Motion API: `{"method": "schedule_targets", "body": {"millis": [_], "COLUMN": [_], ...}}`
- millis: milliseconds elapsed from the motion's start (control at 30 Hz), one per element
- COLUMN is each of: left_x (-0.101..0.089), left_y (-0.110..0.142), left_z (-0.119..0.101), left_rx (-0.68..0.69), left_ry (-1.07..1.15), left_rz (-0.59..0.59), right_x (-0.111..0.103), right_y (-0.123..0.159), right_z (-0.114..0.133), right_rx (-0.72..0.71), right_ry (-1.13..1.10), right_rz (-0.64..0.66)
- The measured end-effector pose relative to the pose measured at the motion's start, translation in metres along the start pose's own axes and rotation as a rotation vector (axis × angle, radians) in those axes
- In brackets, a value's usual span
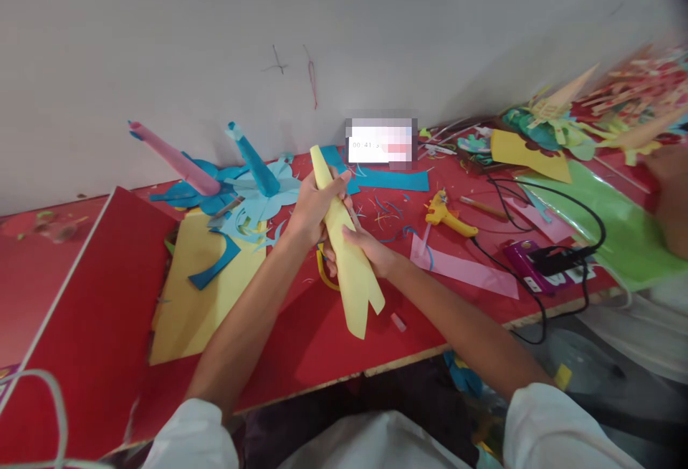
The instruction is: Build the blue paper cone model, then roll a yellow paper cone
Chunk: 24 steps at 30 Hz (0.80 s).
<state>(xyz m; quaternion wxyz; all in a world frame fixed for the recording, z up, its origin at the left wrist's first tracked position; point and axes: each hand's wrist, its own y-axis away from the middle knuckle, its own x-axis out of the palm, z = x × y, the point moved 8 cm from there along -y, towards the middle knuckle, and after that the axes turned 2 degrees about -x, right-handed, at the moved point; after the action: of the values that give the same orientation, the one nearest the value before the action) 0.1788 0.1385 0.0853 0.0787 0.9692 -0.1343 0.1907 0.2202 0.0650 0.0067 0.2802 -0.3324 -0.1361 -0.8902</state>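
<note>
A pale yellow paper cone (344, 239) is held between both hands above the red table (301, 340). Its narrow tip points away from me; the wide end toward me has a notch between two loose points. My left hand (316, 204) is closed round the upper part, thumb across the paper. Lower down, my right hand (370, 247) grips the cone from the right, with its thumb on top and other fingers partly hidden. Under the cone, a yellow handle-like loop (325, 272) shows beside the fingers; the rest of it is hidden.
A blue cone (255, 164) and a pink cone (183, 160) stand on petal-shaped paper. Yellow sheets (183, 297) lie at left. A yellow glue gun (448, 216), pink strip (467, 272) and purple power strip (537, 268) with black cords are at right, near another person's arm (669, 196).
</note>
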Motion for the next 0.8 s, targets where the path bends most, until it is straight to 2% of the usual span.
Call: {"method": "schedule_targets", "body": {"millis": [133,333,433,633,800], "left_x": [0.002,0.007,0.008,-0.001,0.0], "left_y": [-0.001,-0.001,0.0,-0.003,-0.003], "left_z": [-0.001,-0.005,-0.005,-0.006,-0.005], "left_rx": [0.04,0.117,0.102,0.055,0.068], "left_ry": [-0.058,-0.128,-0.133,-0.027,-0.033], "left_rz": [0.028,0.049,0.047,0.008,0.021], "right_x": [-0.003,0.002,0.002,0.002,-0.002], "right_y": [0.001,0.001,0.0,0.001,-0.001], "right_z": [0.0,-0.001,-0.001,-0.005,-0.006], "right_rx": [0.006,0.003,-0.016,0.022,0.018], "right_ry": [0.005,0.002,0.005,0.024,-0.022], "right_rz": [-0.049,-0.031,-0.002,0.081,0.008]}}
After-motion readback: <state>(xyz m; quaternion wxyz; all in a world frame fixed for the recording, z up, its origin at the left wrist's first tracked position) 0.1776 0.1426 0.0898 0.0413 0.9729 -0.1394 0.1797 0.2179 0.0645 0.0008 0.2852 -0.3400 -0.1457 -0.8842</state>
